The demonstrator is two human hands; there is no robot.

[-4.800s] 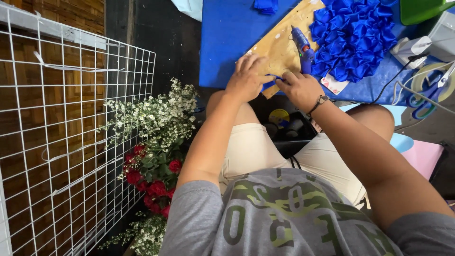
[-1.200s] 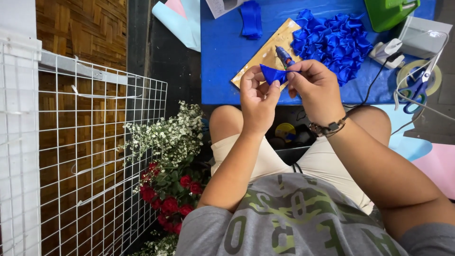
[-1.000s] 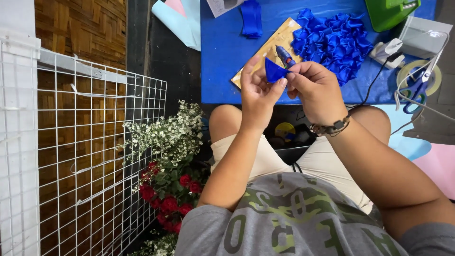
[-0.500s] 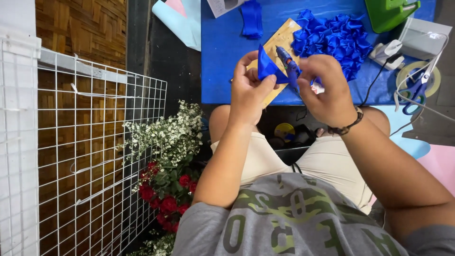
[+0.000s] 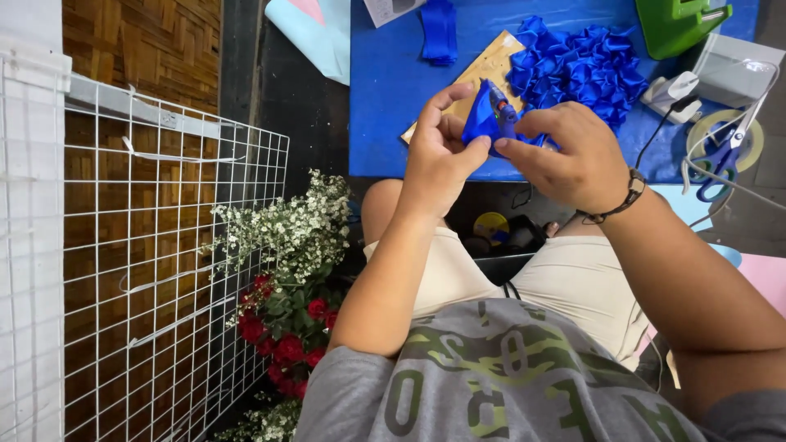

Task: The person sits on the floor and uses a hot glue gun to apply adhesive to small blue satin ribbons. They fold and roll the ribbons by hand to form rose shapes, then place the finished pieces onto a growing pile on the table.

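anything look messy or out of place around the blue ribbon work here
Nothing looks damaged or spilled. Both hands, left hand and right hand, pinch a folded blue ribbon piece. The pile of blue ribbon pieces sits loosely heaped on the blue sheet, and the blue scissors lie among tangled white cords.

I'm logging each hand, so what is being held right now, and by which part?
Both hands pinch one folded blue ribbon piece: left hand at its left edge, right hand at its lower right corner.

Bright even daylight, soft faint shadows, sharp focus throughout, slight wide-angle bending at the frame edges
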